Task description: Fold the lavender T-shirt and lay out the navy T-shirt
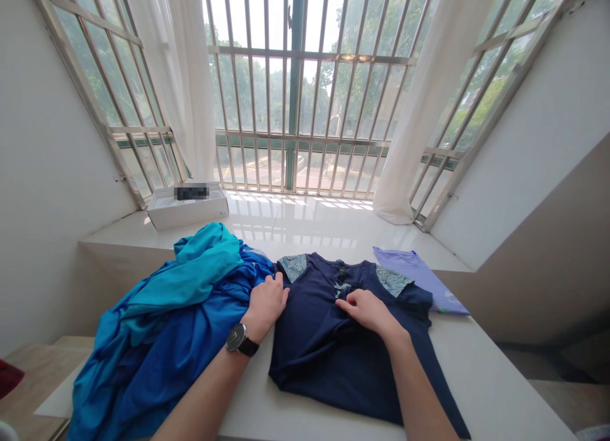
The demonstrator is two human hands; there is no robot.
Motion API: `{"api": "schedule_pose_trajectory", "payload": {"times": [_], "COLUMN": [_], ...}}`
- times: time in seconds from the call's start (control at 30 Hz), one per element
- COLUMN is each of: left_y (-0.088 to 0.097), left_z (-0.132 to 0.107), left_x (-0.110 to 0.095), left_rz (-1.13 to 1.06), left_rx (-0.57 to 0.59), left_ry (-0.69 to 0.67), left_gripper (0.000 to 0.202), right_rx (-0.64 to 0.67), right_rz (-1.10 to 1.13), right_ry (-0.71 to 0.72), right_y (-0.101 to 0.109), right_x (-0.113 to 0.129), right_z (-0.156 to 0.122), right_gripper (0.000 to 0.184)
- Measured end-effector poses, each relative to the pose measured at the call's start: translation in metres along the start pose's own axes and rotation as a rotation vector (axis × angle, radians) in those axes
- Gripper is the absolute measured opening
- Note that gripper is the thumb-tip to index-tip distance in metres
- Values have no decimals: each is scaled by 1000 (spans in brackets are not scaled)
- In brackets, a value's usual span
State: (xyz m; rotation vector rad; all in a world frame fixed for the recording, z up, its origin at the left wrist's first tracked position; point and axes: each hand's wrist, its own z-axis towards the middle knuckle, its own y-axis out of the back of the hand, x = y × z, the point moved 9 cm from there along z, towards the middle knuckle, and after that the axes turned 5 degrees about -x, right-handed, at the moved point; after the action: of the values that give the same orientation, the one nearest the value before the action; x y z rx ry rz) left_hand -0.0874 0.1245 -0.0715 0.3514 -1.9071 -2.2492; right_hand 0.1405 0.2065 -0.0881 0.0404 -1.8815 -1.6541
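A navy T-shirt point(324, 358) with patterned shoulder patches lies spread on the white table, its neckline toward the window. My left hand point(267, 301), with a black-strapped watch on the wrist, pinches the shirt's left edge near the sleeve. My right hand point(366, 309) pinches the fabric at the chest, just below the neckline, and folds of cloth pull toward its fingers. Left of the shirt is a heap of blue and teal clothes point(190, 314), close beside my left hand. A folded lilac garment point(422, 279) lies at the right, partly under the navy shirt.
Behind the table runs a glossy white windowsill point(295, 222). An open white box point(188, 215) with a blurred dark item stands on its left side. White curtains point(405, 110) hang before the barred window. The table's bare right edge point(505, 377) shows beyond the shirt.
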Motion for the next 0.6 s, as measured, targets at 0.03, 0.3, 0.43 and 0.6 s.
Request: {"api": "schedule_pose_trajectory", "payload": {"times": [0.03, 0.3, 0.43, 0.6], "left_y": [-1, -10, -8, -5], "left_z": [1, 4, 5, 11], "left_x": [1, 0, -4, -7], "left_rz": [5, 47, -6, -325], "left_rx": [-3, -10, -21, -71], "left_ry": [-3, -57, -95, -104], "left_gripper": [30, 22, 24, 26], "right_rx": [2, 38, 38, 37], "right_rz": [-1, -39, -41, -44], "right_ry": [-1, -13, -15, -23], "right_y": [0, -4, -4, -2], "right_x": [0, 0, 0, 2], "right_z": [0, 1, 1, 0], "right_gripper": [44, 44, 44, 42]}}
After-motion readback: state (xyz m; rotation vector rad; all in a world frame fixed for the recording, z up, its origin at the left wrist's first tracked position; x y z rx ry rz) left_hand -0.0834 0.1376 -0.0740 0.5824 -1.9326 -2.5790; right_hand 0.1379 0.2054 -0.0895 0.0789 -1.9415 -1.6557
